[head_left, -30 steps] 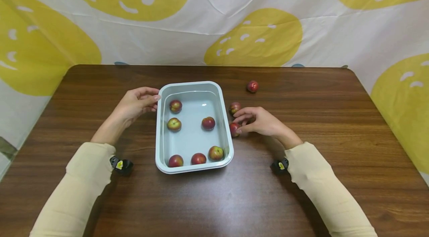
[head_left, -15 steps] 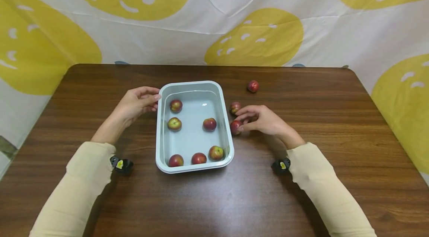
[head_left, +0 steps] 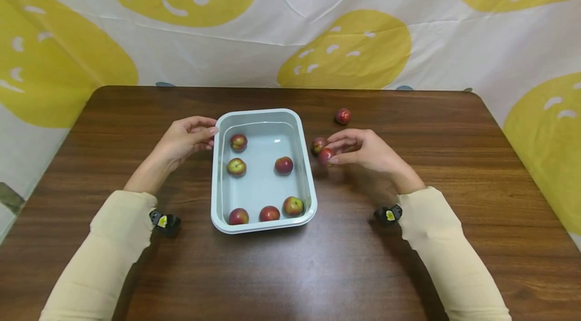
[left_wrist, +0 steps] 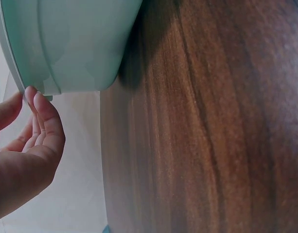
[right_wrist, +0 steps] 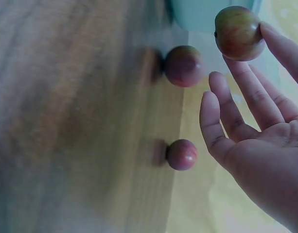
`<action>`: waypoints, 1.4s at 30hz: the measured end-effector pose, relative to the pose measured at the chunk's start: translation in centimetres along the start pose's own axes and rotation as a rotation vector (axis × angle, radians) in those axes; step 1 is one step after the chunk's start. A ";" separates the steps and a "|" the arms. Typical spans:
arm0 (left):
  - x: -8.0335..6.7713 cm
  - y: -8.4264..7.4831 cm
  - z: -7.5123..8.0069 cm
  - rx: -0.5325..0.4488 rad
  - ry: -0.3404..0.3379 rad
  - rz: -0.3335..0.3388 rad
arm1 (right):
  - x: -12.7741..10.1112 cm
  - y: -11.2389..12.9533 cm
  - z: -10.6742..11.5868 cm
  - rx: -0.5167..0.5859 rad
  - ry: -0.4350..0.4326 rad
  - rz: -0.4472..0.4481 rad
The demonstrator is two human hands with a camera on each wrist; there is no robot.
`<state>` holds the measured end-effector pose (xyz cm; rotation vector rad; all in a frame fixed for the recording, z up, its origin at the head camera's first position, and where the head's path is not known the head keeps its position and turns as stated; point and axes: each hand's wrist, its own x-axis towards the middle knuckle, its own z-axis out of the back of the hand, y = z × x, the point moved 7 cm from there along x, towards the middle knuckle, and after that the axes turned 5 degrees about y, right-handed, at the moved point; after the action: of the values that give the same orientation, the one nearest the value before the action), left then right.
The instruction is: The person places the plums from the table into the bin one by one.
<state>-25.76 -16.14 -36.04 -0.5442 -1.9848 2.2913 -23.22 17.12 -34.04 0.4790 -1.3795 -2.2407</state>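
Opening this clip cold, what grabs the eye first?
The pale tub at table centre with six red-yellow fruits lying in shallow water, the left hand touching its rim. Just right of it, the right hand pinches a seventh fruit off the table, two more fruits lying beyond.

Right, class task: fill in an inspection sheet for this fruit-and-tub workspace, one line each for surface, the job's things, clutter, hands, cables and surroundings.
Surface: dark wood-grain table.
Job's things: pale tub holding water and six fruits; held fruit lifted just right of the tub; fruit beside it and far fruit lie on the table.
Clutter: nothing seen.
Hands: left hand rests its fingertips on the tub's left rim; right hand pinches the held fruit.
Cables: nothing seen; a small black wrist device sits at each cuff.
Surroundings: white cloth with yellow shapes behind the table.
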 end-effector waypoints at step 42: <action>0.1 -0.2 0.0 0.021 0.006 0.002 | 1.1 6.7 2.9 -0.028 -0.062 0.132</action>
<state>-25.82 -16.06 -35.90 -0.5505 -1.9564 2.3059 -24.27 16.04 -26.81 0.3029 -1.3670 -2.1813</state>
